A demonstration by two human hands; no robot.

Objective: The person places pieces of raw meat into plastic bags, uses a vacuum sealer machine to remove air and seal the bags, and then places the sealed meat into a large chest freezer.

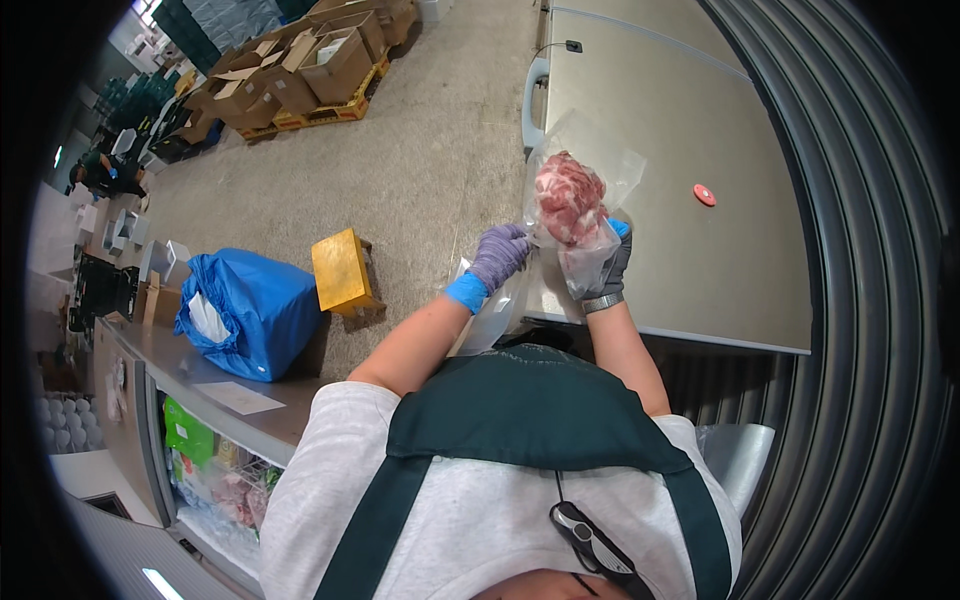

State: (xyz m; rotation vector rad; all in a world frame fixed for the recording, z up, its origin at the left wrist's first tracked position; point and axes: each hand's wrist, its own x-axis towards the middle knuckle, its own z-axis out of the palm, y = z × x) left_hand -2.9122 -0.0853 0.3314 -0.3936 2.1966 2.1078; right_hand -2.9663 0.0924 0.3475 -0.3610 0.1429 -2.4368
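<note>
A clear plastic bag (628, 174) with a chunk of raw marbled red meat (570, 196) in it is between my hands, over the left part of a chest freezer lid (697, 262). My left hand (501, 259), in a purple-grey knit glove over a blue one, pinches the plastic at the bag's left side. Below that hand hangs a strip of clear plastic (487, 322). My right hand (616, 262), in a dark grey glove with blue showing at the fingers, holds the bag's lower right side. Its palm is partly hidden by the plastic.
A red oval disc (704, 195) lies on the lid. On the left are a yellow step stool (341, 271), a large blue bag (274, 307) and a freezer with packaged food (232, 480). Cardboard boxes (337, 67) stand on a yellow pallet (330, 114). A person (105, 171) is far left.
</note>
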